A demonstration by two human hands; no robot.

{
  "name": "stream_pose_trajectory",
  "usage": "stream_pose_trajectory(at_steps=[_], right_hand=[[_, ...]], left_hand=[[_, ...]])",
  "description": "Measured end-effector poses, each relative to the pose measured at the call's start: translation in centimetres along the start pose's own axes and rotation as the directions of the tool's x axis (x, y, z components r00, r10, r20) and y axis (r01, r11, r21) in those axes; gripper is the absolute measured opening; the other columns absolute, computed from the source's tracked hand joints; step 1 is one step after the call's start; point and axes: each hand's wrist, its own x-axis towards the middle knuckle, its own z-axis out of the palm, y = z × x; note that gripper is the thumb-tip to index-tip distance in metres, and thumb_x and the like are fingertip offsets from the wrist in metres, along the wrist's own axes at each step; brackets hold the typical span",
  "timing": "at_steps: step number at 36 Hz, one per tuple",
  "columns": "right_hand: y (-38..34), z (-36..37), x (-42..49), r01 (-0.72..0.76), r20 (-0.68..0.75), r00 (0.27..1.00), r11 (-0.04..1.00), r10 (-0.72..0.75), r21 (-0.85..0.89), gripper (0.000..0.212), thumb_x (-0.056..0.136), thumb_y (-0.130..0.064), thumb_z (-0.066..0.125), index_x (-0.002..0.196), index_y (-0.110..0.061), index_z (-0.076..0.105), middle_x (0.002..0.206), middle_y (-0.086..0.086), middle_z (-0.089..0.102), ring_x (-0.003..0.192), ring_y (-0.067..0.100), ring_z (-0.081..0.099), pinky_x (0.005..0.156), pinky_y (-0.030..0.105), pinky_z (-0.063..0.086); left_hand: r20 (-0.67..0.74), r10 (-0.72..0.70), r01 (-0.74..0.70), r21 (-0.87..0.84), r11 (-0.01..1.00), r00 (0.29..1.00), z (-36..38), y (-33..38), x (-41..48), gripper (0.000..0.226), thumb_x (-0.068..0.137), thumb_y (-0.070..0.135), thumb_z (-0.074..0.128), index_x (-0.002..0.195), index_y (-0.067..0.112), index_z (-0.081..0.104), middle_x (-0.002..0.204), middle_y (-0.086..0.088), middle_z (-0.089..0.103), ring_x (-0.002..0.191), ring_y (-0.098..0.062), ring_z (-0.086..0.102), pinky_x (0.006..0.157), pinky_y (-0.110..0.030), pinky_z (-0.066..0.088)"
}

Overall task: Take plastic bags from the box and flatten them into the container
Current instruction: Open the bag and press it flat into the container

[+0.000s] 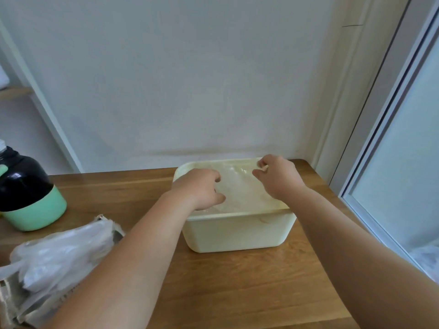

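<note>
left hand [202, 188] and right hand [278, 176]: my fingers curled, pinching the clear plastic bag [237, 189] between them. bag lies under my fingertips in the cream container [237, 231]; box [14, 302] well left.

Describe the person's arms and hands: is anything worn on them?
Nothing is worn. The left hand and the right hand are bare: no gloves, no rings visible on the fingers. The left forearm and right forearm are bare too, with no sleeve, watch or bracelet in view.
</note>
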Motion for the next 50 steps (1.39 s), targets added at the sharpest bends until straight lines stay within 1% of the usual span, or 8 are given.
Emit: stream_pose_trajectory(at_steps=[6, 11, 18, 24, 30, 35, 41, 50], right_hand=[[0.0, 0.2, 0.4, 0.027, 0.028, 0.999, 0.997, -0.025, -0.070, 0.028, 0.095, -0.027, 0.056, 0.118, -0.011, 0.054, 0.095, 0.001, 0.052, 0.086, 0.021, 0.051, 0.071, 0.028, 0.040], [0.3, 0.1, 0.5, 0.032, 0.052, 0.998, 0.984, -0.023, -0.178, 0.031, 0.097, -0.011, 0.050, 0.128, -0.012, 0.048, 0.082, -0.008, 0.047, 0.069, 0.010, 0.045, 0.056, 0.023, 0.035], [0.2, -0.2, 0.0, 0.044, 0.065, 0.998, 0.948, -0.024, -0.315, 0.029, 0.094, -0.003, 0.049, 0.123, -0.010, 0.048, 0.108, 0.009, 0.057, 0.080, 0.020, 0.047, 0.066, 0.029, 0.042], [0.2, 0.3, 0.0, 0.061, 0.009, 0.998, 0.912, -0.063, -0.406, 0.037, 0.092, 0.002, 0.047, 0.127, -0.010, 0.040, 0.085, 0.004, 0.049, 0.072, 0.022, 0.048, 0.054, 0.030, 0.038], [0.0, 0.0, -0.1, 0.079, -0.002, 0.996, 0.902, -0.088, -0.424, 0.037, 0.093, -0.002, 0.051, 0.125, -0.012, 0.037, 0.074, 0.000, 0.044, 0.069, 0.021, 0.048, 0.048, 0.028, 0.033], [-0.6, -0.8, -0.9, 0.137, -0.011, 0.987, 0.871, -0.162, -0.472, 0.046, 0.096, -0.030, 0.053, 0.136, -0.017, 0.032, 0.124, 0.009, 0.048, 0.099, 0.028, 0.055, 0.072, 0.035, 0.046], [-1.2, -1.9, -1.7, 0.265, -0.160, 0.919, 0.864, -0.361, -0.428, 0.039, 0.097, -0.034, 0.046, 0.133, -0.019, 0.049, 0.132, 0.003, 0.052, 0.117, 0.025, 0.050, 0.096, 0.033, 0.035], [-1.6, -0.6, -1.1, 0.205, 0.484, 0.874, 0.940, -0.050, -0.273, 0.076, 0.087, -0.037, 0.065, 0.149, -0.020, 0.025, 0.154, -0.003, 0.028, 0.135, 0.018, 0.037, 0.103, 0.026, 0.031]], left_hand=[[0.171, 0.053, -0.060, 0.036, 0.998, 0.984, 0.9, 0.5, 0.4, 0.059, 0.089, 0.045, 0.064, 0.142, 0.028, 0.046, 0.141, 0.003, 0.049, 0.127, -0.018, 0.048, 0.104, -0.033, 0.040], [0.222, 0.019, -0.046, 0.116, 0.992, 0.975, 1.1, 0.8, 0.8, 0.023, 0.091, 0.026, 0.061, 0.114, 0.024, 0.064, 0.119, 0.000, 0.061, 0.105, -0.021, 0.057, 0.085, -0.029, 0.047], [-0.120, -0.125, 0.129, 0.032, 0.991, 0.985, 0.7, 0.1, 0.4, 0.027, 0.091, 0.026, 0.052, 0.064, 0.020, 0.048, 0.079, 0.000, 0.055, 0.079, -0.023, 0.051, 0.056, -0.027, 0.033], [-0.462, -0.176, 0.252, 0.107, 0.962, 0.869, -1.1, -0.2, -1.6, 0.032, 0.086, 0.045, 0.058, 0.105, 0.020, 0.065, 0.121, -0.008, 0.047, 0.115, -0.031, 0.042, 0.086, -0.036, 0.039], [-0.526, -0.285, 0.417, 0.151, 0.896, 0.801, -2.4, -1.5, -2.7, 0.061, 0.082, 0.069, 0.047, 0.103, 0.017, 0.071, 0.103, -0.004, 0.045, 0.111, -0.030, 0.040, 0.082, -0.039, 0.029], [-0.635, 0.094, 0.048, 0.202, 0.978, 0.767, -2.2, -0.3, -2.7, 0.030, 0.084, 0.043, 0.064, 0.104, 0.021, 0.068, 0.128, -0.001, 0.049, 0.122, -0.029, 0.037, 0.094, -0.038, 0.031], [-0.131, 0.281, -0.241, 0.261, 0.935, 0.951, -1.3, 0.8, -0.6, 0.059, 0.088, 0.044, 0.062, 0.142, 0.033, 0.043, 0.157, 0.006, 0.026, 0.144, -0.018, 0.020, 0.113, -0.037, 0.023], [0.275, 0.047, -0.092, 0.152, 0.984, 0.960, 0.5, 0.2, 1.4, 0.078, 0.090, 0.052, 0.058, 0.154, 0.030, 0.019, 0.158, 0.007, 0.026, 0.142, -0.019, 0.031, 0.113, -0.034, 0.031]])
